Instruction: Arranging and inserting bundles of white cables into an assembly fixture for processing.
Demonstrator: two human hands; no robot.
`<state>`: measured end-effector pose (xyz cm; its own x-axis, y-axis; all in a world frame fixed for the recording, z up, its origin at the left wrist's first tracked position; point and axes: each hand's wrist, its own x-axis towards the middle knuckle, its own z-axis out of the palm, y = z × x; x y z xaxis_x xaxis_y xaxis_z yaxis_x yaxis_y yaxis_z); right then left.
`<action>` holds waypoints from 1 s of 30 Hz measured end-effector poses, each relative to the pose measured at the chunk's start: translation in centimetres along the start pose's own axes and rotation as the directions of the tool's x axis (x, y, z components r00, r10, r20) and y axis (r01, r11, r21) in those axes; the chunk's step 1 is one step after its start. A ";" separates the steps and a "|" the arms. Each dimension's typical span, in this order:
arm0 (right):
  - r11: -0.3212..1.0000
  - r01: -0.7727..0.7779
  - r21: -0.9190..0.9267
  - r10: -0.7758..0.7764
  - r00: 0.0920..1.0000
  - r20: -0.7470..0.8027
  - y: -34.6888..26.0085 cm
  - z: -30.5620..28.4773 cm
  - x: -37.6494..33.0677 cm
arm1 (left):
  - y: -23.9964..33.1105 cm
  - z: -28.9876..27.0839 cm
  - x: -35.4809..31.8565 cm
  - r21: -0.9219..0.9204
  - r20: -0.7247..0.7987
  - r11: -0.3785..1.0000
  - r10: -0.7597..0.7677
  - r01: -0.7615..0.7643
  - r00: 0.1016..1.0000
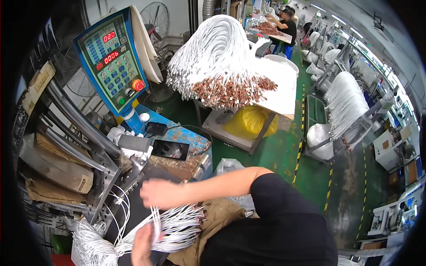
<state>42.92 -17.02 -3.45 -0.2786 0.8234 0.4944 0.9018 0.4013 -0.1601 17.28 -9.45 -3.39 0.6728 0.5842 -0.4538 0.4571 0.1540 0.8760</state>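
Head view: both hands in the white cable bundle (pixel 177 226).
Right hand (pixel 162 193) clenched on cable ends; left hand (pixel 143 244) grasping strands below, beside the machine's control panel (pixel 111 60).

A cable factory floor. Bundles of white cables (pixel 222 48) drape over worktables. A machine control panel (pixel 111 60) stands above green flooring (pixel 275 155).

White cables (pixel 177 226), seemingly copper-tipped, bundled flat across lap.
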 end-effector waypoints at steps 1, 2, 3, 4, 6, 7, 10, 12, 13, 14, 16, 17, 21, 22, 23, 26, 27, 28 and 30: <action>0.980 0.164 0.111 -0.167 0.986 0.017 -1.5 1.1 0.0 | -0.2 2.9 -0.3 -0.224 0.054 0.974 -0.030 0.041 0.998; 0.919 0.324 0.226 -0.335 0.942 0.011 -2.5 2.1 0.2 | -0.4 4.4 -0.2 -0.438 0.103 0.895 -0.047 0.088 0.994; 0.963 0.152 0.220 -0.189 0.969 0.157 -2.6 0.8 1.6 | -1.2 3.7 -0.2 -0.445 0.069 0.892 -0.053 0.078 0.996; 0.981 -0.011 0.192 -0.049 0.952 0.302 -1.5 -0.8 3.1 | -1.7 2.9 -0.5 -0.454 0.027 0.889 -0.063 0.069 0.998; 0.818 -0.290 0.497 0.435 0.876 -0.206 2.1 1.6 2.7 | -0.4 3.0 -0.5 -0.369 -0.025 0.928 -0.071 0.057 0.997; 0.507 -0.502 0.701 0.605 0.786 0.126 5.2 2.5 2.3 | 0.3 3.3 0.0 -0.315 0.027 0.948 -0.030 0.037 0.999; 0.370 -0.401 0.838 0.283 0.908 0.310 2.2 4.5 2.1 | 1.6 4.6 2.4 -0.339 0.138 0.938 -0.021 0.067 0.990; 0.409 -0.352 0.842 0.112 0.935 0.337 -1.0 3.9 2.5 | 0.1 4.3 4.2 -0.343 0.051 0.939 0.046 -0.026 0.998; 0.406 -0.367 0.837 0.188 0.930 0.317 -0.9 4.0 2.6 | 0.3 3.8 4.3 -0.409 -0.015 0.912 0.015 -0.020 1.000; 0.535 -0.383 0.753 0.303 0.919 0.253 0.9 4.0 2.7 | 0.4 2.9 4.5 -0.472 -0.074 0.881 -0.015 -0.022 0.997; 0.635 -0.404 0.658 0.392 0.903 0.177 2.2 3.5 2.0 | 0.2 0.7 5.8 -0.575 -0.148 0.814 -0.007 -0.080 0.989; 0.758 -0.417 0.503 0.177 0.872 0.456 1.8 2.8 1.8 | 0.2 -0.3 6.1 -0.663 -0.207 0.733 0.013 -0.150 0.978; 0.947 -0.187 0.263 0.112 0.955 0.276 1.9 4.1 1.9 | 1.6 -0.6 7.9 -0.742 -0.220 0.661 -0.079 -0.115 0.972; 0.974 -0.129 0.187 0.128 0.992 0.017 2.4 5.0 2.3 | 1.3 -0.6 7.9 -0.740 -0.223 0.663 -0.080 -0.115 0.972; 0.974 -0.131 0.185 0.131 0.991 0.014 3.7 5.8 3.0 | 0.8 -0.4 8.4 -0.739 -0.212 0.663 -0.062 -0.118 0.975; 0.994 0.020 -0.106 -0.041 0.979 -0.199 5.9 8.3 4.8 | -0.9 -0.2 9.5 -0.738 -0.193 0.664 -0.033 -0.122 0.981; 0.991 0.029 -0.128 -0.051 0.985 -0.167 5.8 8.5 5.0 | -1.1 -0.2 9.6 -0.710 -0.190 0.692 -0.010 -0.130 0.982; 0.988 0.038 -0.151 -0.058 0.989 -0.135 5.7 8.7 5.1 | -1.4 -0.2 9.8 -0.681 -0.184 0.719 0.012 -0.136 0.983; 0.984 0.039 -0.174 -0.057 0.993 -0.102 5.6 9.1 4.8 | -1.9 -0.1 10.0 -0.650 -0.170 0.747 0.033 -0.137 0.985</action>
<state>43.61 -7.24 -9.73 -0.2944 0.7538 0.5875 0.9341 0.3568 0.0104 23.11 -3.82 -9.55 0.5792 0.7158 -0.3901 -0.1288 0.5528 0.8233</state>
